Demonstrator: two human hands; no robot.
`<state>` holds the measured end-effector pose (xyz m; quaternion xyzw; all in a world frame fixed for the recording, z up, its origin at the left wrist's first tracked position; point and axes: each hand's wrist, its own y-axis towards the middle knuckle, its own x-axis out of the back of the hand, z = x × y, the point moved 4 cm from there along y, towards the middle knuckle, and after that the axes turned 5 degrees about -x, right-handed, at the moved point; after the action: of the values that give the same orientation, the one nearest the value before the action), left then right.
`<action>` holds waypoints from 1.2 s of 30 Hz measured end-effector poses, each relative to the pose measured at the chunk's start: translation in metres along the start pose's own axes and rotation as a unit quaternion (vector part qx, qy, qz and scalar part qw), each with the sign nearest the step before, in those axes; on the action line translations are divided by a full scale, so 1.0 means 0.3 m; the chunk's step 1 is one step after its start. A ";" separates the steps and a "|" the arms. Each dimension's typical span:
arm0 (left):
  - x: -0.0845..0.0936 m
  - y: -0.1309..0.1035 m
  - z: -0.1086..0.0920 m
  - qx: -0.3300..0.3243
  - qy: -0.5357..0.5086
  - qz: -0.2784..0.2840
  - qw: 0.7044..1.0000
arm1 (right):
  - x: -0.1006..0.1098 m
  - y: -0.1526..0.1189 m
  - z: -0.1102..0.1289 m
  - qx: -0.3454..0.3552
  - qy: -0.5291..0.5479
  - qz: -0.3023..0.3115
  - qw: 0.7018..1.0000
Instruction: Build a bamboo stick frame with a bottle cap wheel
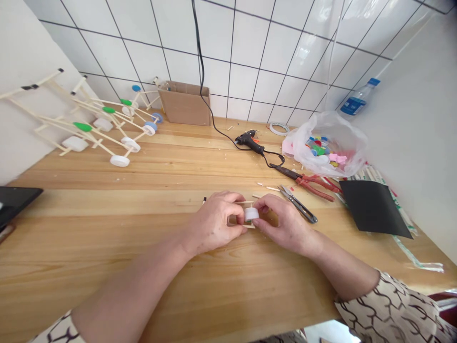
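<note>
Near the middle of the table, my left hand (221,220) has its thumb and fingers closed around a small frame of thin wooden sticks (246,202). A white bottle cap (252,214) sits between the sticks at the frame's right end. My right hand (287,223) pinches this cap from the right, thumb below and fingers above. Much of the frame lies hidden behind my left hand, and a dark-tipped stick end (204,200) shows at its far left. Just right of my right hand are metal thread snips (299,205).
Red-handled pliers (312,183), a black glue gun (252,141) with a cord and a tape roll (279,128) lie farther back. A plastic bag (303,128) holds coloured caps. Black sheet (374,207) lies right; stick models with cap wheels (120,161) and a cardboard box (185,107) stand back left.
</note>
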<state>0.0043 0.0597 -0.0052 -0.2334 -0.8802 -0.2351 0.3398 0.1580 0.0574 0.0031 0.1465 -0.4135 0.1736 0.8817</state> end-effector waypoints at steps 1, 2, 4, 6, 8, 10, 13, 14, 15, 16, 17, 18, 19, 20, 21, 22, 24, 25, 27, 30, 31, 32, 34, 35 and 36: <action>0.000 0.000 0.001 0.001 0.001 0.000 1.000 | 0.000 0.000 0.000 0.001 0.000 0.001 1.000; 0.000 0.000 0.002 0.002 0.001 0.000 1.000 | 0.000 -0.001 0.001 0.002 -0.001 0.002 1.000; -0.001 0.001 0.004 0.002 0.000 0.002 1.000 | 0.001 -0.002 0.004 0.004 -0.004 0.003 1.000; -0.002 0.002 0.005 0.004 -0.002 0.004 1.000 | 0.002 -0.003 0.007 0.005 -0.006 0.006 1.000; -0.002 0.003 0.005 0.007 -0.004 0.002 1.000 | 0.003 -0.003 0.009 0.007 -0.008 0.006 1.000; -0.001 0.003 0.005 0.012 -0.005 -0.003 1.000 | 0.004 -0.002 0.011 0.010 -0.007 0.007 1.000; 0.001 0.003 0.002 0.016 -0.010 -0.009 1.000 | 0.009 -0.002 0.013 0.012 -0.004 0.006 1.000; 0.000 0.003 0.001 0.018 -0.014 -0.010 1.000 | 0.011 -0.002 0.014 0.013 -0.003 0.005 1.000; 0.000 0.004 0.001 0.022 -0.017 -0.010 1.000 | 0.013 -0.003 0.014 0.013 -0.002 0.002 1.000; 0.000 0.004 0.001 0.028 -0.020 -0.008 0.999 | 0.017 -0.004 0.013 0.015 -0.002 -0.002 1.000; -0.001 0.004 0.001 0.038 -0.021 -0.006 0.999 | 0.020 -0.004 0.013 0.018 -0.001 -0.005 1.000; -0.001 0.005 0.002 0.049 -0.020 -0.004 0.999 | 0.023 -0.005 0.011 0.020 -0.001 -0.008 1.000; 0.000 0.005 0.003 0.060 -0.019 -0.004 0.998 | 0.026 -0.005 0.009 0.022 -0.002 -0.014 1.000; 0.000 0.004 0.004 0.071 -0.018 -0.004 0.997 | 0.030 -0.005 0.006 0.024 -0.003 -0.020 1.000; 0.001 0.004 0.004 0.077 -0.017 -0.005 0.997 | 0.033 -0.005 0.002 0.024 -0.004 -0.028 0.999; 0.002 0.003 0.004 0.081 -0.016 -0.005 0.997 | 0.037 -0.006 -0.003 0.023 -0.005 -0.035 0.999; 0.001 0.001 0.006 0.085 -0.014 -0.004 0.996 | 0.043 -0.008 -0.012 0.020 -0.004 -0.045 0.999; 0.000 0.000 0.007 0.086 -0.014 -0.003 0.996 | 0.045 -0.009 -0.017 0.018 -0.003 -0.047 0.999; -0.002 -0.003 0.010 0.085 -0.013 -0.004 0.996 | 0.048 -0.014 -0.025 0.014 -0.003 -0.045 0.999; -0.006 -0.006 0.011 0.087 -0.009 -0.010 0.996 | 0.051 -0.020 -0.032 0.012 -0.004 -0.043 0.999; -0.007 -0.007 0.010 0.088 -0.007 -0.010 0.996 | 0.052 -0.020 -0.034 0.010 -0.004 -0.043 0.999; -0.008 -0.008 0.009 0.089 -0.004 -0.010 0.996 | 0.053 -0.020 -0.035 0.008 -0.004 -0.043 0.999; -0.008 -0.008 0.006 0.088 0.000 -0.013 0.996 | 0.053 -0.016 -0.035 0.001 -0.003 -0.042 0.999; -0.007 -0.009 0.004 0.087 0.003 -0.017 0.996 | 0.053 -0.015 -0.033 -0.002 -0.001 -0.040 0.999; -0.006 -0.008 0.004 0.086 0.006 -0.022 0.996 | 0.053 -0.013 -0.030 -0.005 0.002 -0.038 0.999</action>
<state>0.0035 0.0579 -0.0078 -0.1825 -0.8999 -0.1670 0.3591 0.1753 0.0605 0.0096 0.1578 -0.4068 0.1378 0.8892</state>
